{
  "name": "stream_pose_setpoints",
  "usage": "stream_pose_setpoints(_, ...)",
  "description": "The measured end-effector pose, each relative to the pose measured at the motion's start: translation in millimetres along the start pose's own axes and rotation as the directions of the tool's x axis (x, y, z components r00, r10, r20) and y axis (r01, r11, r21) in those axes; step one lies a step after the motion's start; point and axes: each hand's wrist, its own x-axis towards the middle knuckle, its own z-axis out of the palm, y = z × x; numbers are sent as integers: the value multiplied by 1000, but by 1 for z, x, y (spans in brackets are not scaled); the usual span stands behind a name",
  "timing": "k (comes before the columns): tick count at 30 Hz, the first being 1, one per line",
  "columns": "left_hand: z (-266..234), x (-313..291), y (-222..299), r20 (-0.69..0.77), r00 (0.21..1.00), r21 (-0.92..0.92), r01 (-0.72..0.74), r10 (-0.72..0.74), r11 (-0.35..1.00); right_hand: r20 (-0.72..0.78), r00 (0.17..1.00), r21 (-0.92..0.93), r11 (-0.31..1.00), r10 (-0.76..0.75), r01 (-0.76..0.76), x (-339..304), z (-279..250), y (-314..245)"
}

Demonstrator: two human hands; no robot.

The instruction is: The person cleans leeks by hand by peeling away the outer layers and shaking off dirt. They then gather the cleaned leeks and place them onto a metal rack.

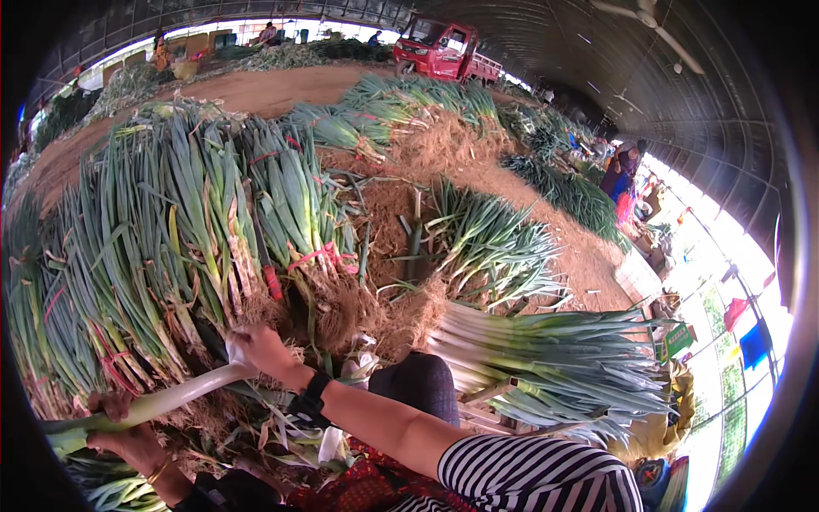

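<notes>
A thick green onion [192, 391] lies slantwise across the lower left, its pale stalk toward the right and its green part running off at the left rim. My left hand [128, 437] is closed around the green part. Further up the stalk, my right hand [266, 354] is closed on the white end, fingers bent over it; something whitish shows at the fingertips, too small to make out. Just beyond stand large tied bundles of unpeeled green onions [128, 230] with brown roots. Loose peelings [328, 444] lie below my right forearm.
Cleaned green onions [554, 363] are stacked at the right, white ends toward me. A red-handled tool [271, 282] leans among the bundles. Beyond are more onion heaps [486, 239], a red cargo three-wheeler [435, 47] and a person [623, 171] at the right.
</notes>
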Motion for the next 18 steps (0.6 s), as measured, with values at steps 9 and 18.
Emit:
stream_pose_setpoints(9,14,-4,-1,-365,926,83,-71,97,994,435,892,-142,970,-119,198,-16,-5,-2)
stream_pose_setpoints(18,13,-1,7,-95,995,-79,-39,31,996,334,933,-167,965,-138,203,-12,0,3)
